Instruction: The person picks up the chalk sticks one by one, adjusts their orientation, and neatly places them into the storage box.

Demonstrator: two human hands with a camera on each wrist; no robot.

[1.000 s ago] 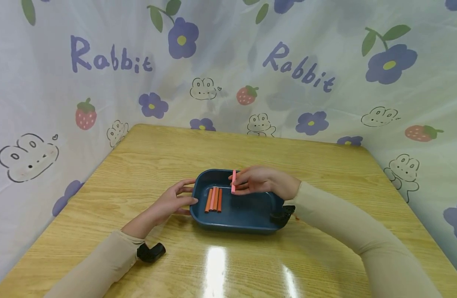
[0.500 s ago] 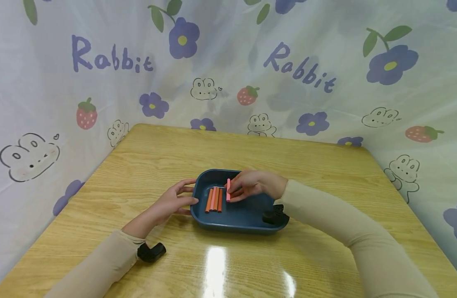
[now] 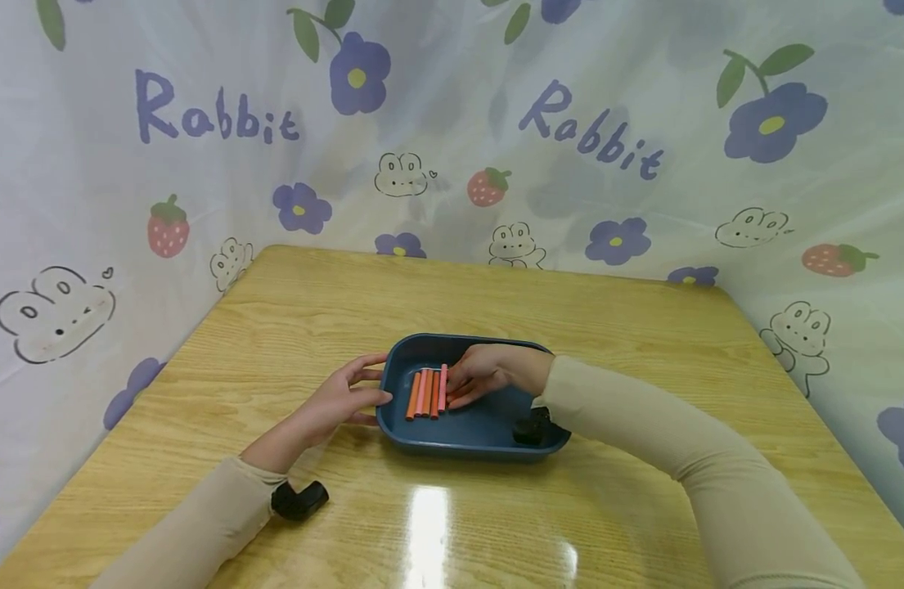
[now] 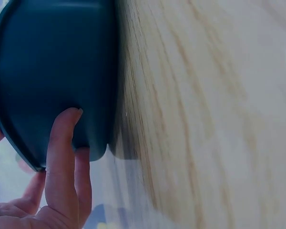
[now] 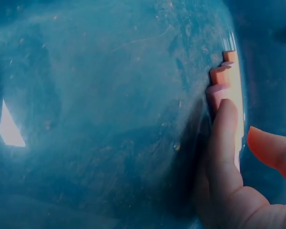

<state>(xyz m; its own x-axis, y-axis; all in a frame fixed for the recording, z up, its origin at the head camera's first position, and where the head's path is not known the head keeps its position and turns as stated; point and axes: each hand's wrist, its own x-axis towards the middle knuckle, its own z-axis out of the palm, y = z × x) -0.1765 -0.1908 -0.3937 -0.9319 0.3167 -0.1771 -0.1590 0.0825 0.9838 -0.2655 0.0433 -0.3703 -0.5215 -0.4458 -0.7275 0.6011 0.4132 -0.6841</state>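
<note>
Wood table [image 3: 334, 298]. Left hand [image 3: 339, 397], fingers spread, touches end of tray [image 3: 459, 449], likely steadying it; right hand [image 3: 490, 368] thumbs pink stick [image 3: 443, 388], probably aligning it. Pinched? Can't tell.

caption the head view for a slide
Left hand against a blue tray, right hand touching a pink stick inside it.

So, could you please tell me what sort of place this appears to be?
Probably an indoor tabletop workspace set up for recording, judging by the wood-grain table, the rabbit-print cloth hung behind and beside it, and the black device at the left wrist.
</note>
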